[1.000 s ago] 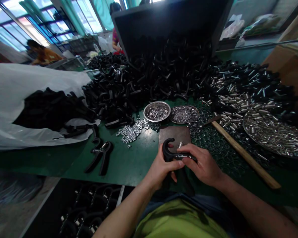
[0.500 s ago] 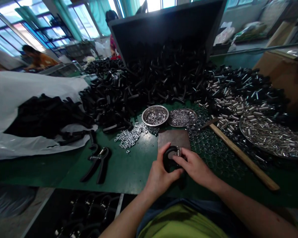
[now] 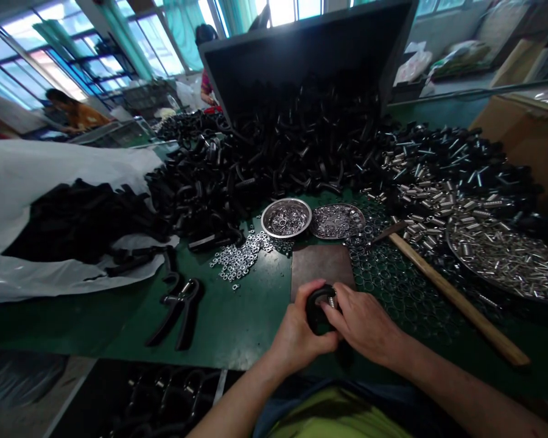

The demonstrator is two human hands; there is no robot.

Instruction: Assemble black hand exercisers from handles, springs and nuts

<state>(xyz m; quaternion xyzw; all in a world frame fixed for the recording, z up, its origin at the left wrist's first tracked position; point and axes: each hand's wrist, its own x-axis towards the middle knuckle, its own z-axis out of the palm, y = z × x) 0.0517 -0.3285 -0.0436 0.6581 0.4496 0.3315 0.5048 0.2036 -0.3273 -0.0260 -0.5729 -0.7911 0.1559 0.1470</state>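
A black curved part (image 3: pixel 311 304) with a metal coil spring (image 3: pixel 332 300) at its right end is between my hands, just in front of a flat metal plate (image 3: pixel 322 264). My left hand (image 3: pixel 296 331) is closed around it, thumb below and index finger over the top. The fingers of my right hand (image 3: pixel 368 319) press at the spring end; the fingertips are partly hidden. To the left on the green table lies a black two-handled tool with a spring (image 3: pixel 179 310), its handles spread toward me.
A hammer (image 3: pixel 456 295) lies at right over wire rings (image 3: pixel 393 280). Behind the plate stand a metal bowl (image 3: pixel 286 234) and a tray of small parts (image 3: pixel 340 234). Loose nuts (image 3: pixel 237 258), springs (image 3: pixel 432 204) and heaped black parts (image 3: pixel 274 146) surround them. Two people sit farther back.
Both hands have moved slightly down and right in view with the black part, and my right fingers are closer in around the spring. The whole view has tilted a little.
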